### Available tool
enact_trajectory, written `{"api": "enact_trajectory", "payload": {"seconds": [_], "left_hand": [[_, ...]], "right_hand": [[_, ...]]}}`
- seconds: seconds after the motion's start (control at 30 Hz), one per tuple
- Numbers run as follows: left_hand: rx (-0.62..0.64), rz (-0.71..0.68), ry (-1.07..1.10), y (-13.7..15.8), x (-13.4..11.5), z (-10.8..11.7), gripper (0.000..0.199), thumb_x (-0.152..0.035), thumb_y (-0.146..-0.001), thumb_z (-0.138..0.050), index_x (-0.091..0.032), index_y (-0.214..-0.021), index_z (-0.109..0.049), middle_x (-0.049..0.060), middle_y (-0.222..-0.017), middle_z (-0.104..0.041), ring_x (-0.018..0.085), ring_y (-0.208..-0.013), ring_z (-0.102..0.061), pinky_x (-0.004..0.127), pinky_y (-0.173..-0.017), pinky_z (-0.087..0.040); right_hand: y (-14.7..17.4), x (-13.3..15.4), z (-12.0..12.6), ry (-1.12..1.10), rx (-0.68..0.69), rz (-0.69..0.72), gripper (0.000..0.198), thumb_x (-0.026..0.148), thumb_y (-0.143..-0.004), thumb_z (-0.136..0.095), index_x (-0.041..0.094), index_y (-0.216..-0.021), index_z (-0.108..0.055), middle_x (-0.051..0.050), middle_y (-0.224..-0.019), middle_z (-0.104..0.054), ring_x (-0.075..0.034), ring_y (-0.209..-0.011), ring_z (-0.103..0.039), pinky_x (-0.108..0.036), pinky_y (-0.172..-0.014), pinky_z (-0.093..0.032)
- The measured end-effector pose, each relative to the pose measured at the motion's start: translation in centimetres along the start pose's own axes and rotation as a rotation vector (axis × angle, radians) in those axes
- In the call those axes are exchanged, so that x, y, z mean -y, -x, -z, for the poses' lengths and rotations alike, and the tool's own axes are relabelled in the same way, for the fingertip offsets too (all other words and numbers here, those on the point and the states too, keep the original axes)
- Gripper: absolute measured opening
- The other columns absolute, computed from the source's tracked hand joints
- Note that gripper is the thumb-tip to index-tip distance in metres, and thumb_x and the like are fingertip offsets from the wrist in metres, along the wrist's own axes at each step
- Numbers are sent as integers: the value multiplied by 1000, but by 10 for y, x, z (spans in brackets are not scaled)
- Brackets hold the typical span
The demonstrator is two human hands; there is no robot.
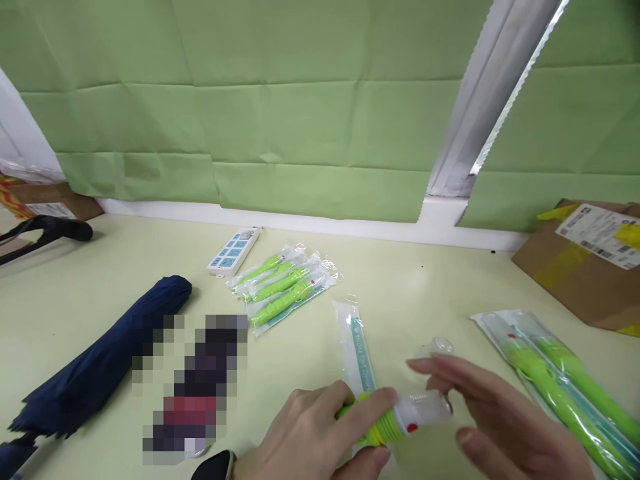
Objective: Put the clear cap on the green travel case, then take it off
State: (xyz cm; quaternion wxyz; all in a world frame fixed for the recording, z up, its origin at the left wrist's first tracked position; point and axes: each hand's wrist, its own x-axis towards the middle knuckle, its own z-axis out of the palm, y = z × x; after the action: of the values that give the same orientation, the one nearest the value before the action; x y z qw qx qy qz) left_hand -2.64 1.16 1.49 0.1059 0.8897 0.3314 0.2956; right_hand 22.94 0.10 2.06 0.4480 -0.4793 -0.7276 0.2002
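Across the pale surface lie a folded navy umbrella and a cardboard box. Low in front of us, our left hand pinches a green brush handle between its fingers; our right hand, fingers loosely spread, touches its clear cap.

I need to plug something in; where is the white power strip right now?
In the head view, the white power strip lies far left of centre on the pale table, by the white ledge under the green wall, beside the bagged green pens.
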Motion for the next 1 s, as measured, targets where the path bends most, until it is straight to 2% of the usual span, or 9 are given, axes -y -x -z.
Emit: {"api": "enact_trajectory", "payload": {"seconds": [0.07, 0.13, 0.2, 0.3, 0.4, 0.5, 0.63, 0.87, 1.0], "left_hand": [[33, 54, 35, 2, 1, -1, 44, -31, -99, -50, -28, -142, -43, 4, -87, -67, 22, -65, -67, 35, -56, -60], [64, 99, 63, 3, 2, 0, 47, -27, -97, -52, -29, -143, -43, 3, -89, -67, 21, -66, -67, 35, -58, -60], [79, 123, 69, 3, 2, 0, 49, -24, -96, -53, -29, -143, -43, 3, -89, -67, 21, -66, -67, 35, -58, -60], [104, 143, 67, 2, 3, 0, 49, -25, -95, -54, -30, -143, -44, 3, -89, -67, 22, -66, -67, 37, -58, -60], [137, 160, 80, 1, 4, -1, 47, -26, -95, -54, -30, -141, -46, 3, -89, -67, 22, -66, -67, 38, -58, -59], [159, 169, 79, 1, 4, -1, 48, -26, -95, -53, -30, -142, -45, 4, -90, -67, 22, -66, -67, 39, -59, -60], [173, 180, 80, 1, 3, 2, 49, -25, -95, -54, -29, -143, -45, 5, -93, -68, 24, -69, -68, 40, -60, -60], [219, 195, 82, 1, 2, 0, 51, -27, -95, -56, -30, -145, -45, 6, -97, -70, 24, -71, -69, 41, -62, -61], [145, 239, 79, 6, 2, -2, 60, -29, -92, -62, -30, -147, -38, 6, -106, -73, 27, -81, -72, 44, -69, -63]], "right_hand": [[-7, -12, 7, 226, -117, -9, 30, 41, -95, -59, 38, -125, -62, -1, -114, -75, -20, -98, -72, -30, -87, -61], [-15, -24, 8, 403, -161, -13, 36, 45, -93, -61, 33, -127, -60, -6, -121, -70, -27, -108, -67, -43, -92, -58], [-20, -35, 4, 453, -84, -27, 48, 46, -90, -65, 29, -134, -55, -10, -130, -66, -32, -116, -63, -54, -98, -52], [-22, -44, -1, 433, 31, -107, 41, 41, -91, -62, 28, -130, -59, -11, -133, -66, -34, -119, -63, -60, -101, -49], [-22, -40, 5, 408, 1, -180, 29, 45, -93, -59, 27, -114, -66, -8, -119, -73, -31, -103, -72, -52, -89, -59], [-21, -31, 18, 287, -104, -275, 36, 56, -88, -64, 29, -111, -68, -5, -109, -78, -25, -89, -76, -34, -71, -66], [-18, -24, 26, -2, -224, -346, 35, 53, -82, -73, 32, -110, -72, -3, -111, -78, -22, -93, -76, -19, -68, -64], [-10, -10, 5, -307, 32, -342, 24, 36, -85, -76, 36, -109, -73, -2, -109, -78, -21, -84, -77, -22, -66, -66], [-8, 1, -3, -379, 116, -332, 24, 31, -86, -75, 37, -109, -74, 0, -109, -77, -20, -91, -76, -22, -74, -64]]}}
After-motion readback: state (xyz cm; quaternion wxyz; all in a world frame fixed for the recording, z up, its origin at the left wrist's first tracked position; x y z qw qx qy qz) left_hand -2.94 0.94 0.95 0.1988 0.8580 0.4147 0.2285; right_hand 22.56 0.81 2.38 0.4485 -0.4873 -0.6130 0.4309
